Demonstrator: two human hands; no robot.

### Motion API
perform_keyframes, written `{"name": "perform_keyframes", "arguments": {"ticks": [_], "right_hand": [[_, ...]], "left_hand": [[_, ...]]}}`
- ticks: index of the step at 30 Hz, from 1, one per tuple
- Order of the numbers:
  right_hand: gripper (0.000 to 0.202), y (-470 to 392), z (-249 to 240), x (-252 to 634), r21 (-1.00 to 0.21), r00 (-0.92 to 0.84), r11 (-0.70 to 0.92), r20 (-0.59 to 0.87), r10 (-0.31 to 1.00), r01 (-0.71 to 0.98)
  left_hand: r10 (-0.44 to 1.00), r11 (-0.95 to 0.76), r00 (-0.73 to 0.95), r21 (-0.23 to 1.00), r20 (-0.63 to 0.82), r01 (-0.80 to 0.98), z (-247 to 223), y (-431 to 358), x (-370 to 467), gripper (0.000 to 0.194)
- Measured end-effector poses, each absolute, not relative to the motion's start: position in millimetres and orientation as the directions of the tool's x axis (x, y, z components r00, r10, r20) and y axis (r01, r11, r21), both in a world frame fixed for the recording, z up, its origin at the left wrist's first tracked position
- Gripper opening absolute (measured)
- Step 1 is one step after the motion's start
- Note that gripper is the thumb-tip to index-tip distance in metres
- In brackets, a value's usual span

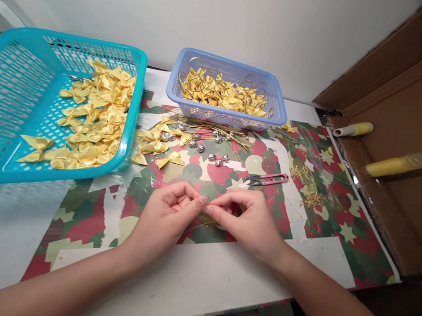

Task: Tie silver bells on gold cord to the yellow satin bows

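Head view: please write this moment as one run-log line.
left hand: pinching thin gold wire | right hand: pinching same wire | nearby: silver bells, pink snips | teal basket: yellow bows

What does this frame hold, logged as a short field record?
left hand: fingers pinched on a thin gold cord
right hand: fingers pinched at the same spot
teal basket: plain yellow bows
blue basket: bows with gold loops
loose on mat: silver bells, pink snips
right edge: cardboard box
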State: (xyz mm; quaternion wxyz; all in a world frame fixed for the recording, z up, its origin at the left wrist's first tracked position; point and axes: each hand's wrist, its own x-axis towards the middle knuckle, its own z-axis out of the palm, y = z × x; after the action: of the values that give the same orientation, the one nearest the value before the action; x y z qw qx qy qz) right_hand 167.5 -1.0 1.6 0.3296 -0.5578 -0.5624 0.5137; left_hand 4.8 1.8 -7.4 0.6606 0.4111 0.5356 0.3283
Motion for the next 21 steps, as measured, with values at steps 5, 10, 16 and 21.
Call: {"name": "perform_keyframes", "arguments": {"ticks": [5,10,16,21], "right_hand": [[0.011,-1.3,1.3,168.1,-0.949,-0.169,-0.149,-0.201,0.965,0.277],[0.012,-0.9,0.7,168.3,-0.953,-0.175,-0.144,-0.195,0.965,0.268],[0.015,-0.5,1.5,168.8,-0.954,-0.187,-0.119,-0.174,0.967,0.274],[0.016,-0.4,3.0,168.4,-0.956,-0.19,-0.097,-0.153,0.97,0.277]], "left_hand": [[0.883,0.427,0.214,0.904,-0.418,0.005,-7.5,1.7,5.1,0.03],[0.889,0.41,0.228,0.912,-0.397,-0.011,-8.9,1.4,4.7,0.028],[0.898,0.39,0.231,0.921,-0.375,-0.021,-9.7,1.4,3.5,0.027],[0.899,0.382,0.24,0.924,-0.366,-0.022,-10.8,2.5,4.8,0.027]]}}
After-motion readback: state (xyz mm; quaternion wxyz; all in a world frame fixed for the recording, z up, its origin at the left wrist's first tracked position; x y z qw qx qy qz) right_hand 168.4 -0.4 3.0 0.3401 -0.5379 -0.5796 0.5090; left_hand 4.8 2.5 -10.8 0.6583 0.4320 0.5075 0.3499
